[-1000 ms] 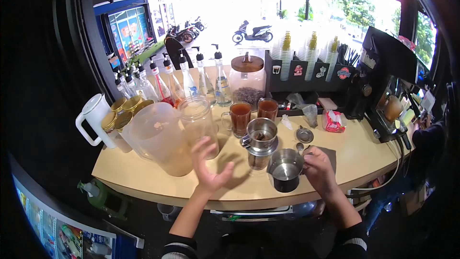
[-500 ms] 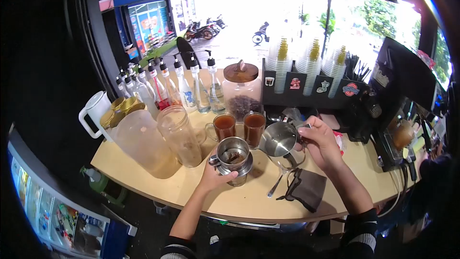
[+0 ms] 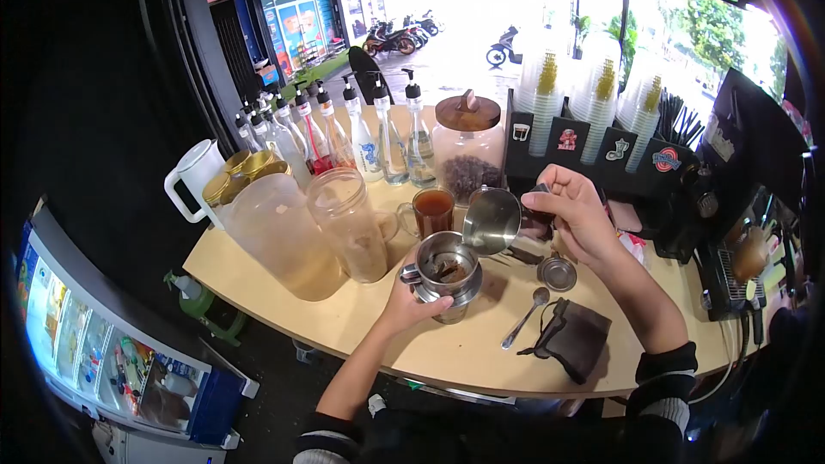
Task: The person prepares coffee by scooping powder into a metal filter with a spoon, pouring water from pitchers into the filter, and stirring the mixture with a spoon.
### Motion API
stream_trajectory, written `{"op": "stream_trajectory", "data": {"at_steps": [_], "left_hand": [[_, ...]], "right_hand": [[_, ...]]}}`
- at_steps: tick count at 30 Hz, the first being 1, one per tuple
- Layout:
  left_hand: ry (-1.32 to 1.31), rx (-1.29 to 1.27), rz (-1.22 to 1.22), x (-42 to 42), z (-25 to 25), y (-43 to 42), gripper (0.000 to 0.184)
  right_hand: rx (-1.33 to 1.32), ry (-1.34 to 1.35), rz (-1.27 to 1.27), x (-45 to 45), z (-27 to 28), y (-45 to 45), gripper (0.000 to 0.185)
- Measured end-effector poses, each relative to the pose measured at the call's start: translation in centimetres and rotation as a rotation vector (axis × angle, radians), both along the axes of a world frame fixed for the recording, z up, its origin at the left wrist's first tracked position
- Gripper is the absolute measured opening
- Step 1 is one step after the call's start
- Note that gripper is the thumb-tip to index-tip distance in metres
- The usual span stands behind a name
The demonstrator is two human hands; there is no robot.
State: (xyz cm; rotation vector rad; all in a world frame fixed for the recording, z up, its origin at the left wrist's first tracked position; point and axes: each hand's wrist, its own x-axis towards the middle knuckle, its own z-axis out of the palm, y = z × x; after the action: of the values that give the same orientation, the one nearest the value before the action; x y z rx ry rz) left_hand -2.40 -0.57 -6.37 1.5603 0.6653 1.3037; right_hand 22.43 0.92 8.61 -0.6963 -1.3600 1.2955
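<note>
My left hand is wrapped round a metal coffee drip filter, which sits on a glass. Dark, wet-looking grounds show inside the filter. With my right hand I grip the handle of a steel jug. The jug is tilted, its rim just above the filter's right edge; I cannot make out a stream. Behind the filter stands a glass mug of reddish-brown drink; a second one is mostly hidden by the jug. A small round metal lid and a spoon lie below the jug.
A dark cloth pouch lies near the front edge. To the left stand a cloudy pitcher, a plastic jar and several pump bottles. At the back are a jar with a wooden lid and stacked cups.
The jug has moved left and tipped toward the filter, uncovering the lid and the spoon's bowl. My left hand still holds the filter. The whole view has shifted.
</note>
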Motion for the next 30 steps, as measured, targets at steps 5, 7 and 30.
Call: {"op": "stream_trajectory", "data": {"at_steps": [5, 7, 30], "left_hand": [[-0.025, 0.032, -0.034, 0.1, 0.6, 0.1, 0.087], [-0.030, 0.033, -0.067, 0.1, 1.0, 0.0, 0.087], [-0.124, 0.044, -0.083, 0.6, 1.0, 0.2, 0.088]], "right_hand": [[-0.024, -0.038, -0.013, -0.8, 1.2, -0.2, 0.018], [-0.007, -0.050, -0.017, -1.3, 1.6, -0.2, 0.019], [-0.024, -0.156, -0.104, -2.2, 2.0, -0.8, 0.020]]}}
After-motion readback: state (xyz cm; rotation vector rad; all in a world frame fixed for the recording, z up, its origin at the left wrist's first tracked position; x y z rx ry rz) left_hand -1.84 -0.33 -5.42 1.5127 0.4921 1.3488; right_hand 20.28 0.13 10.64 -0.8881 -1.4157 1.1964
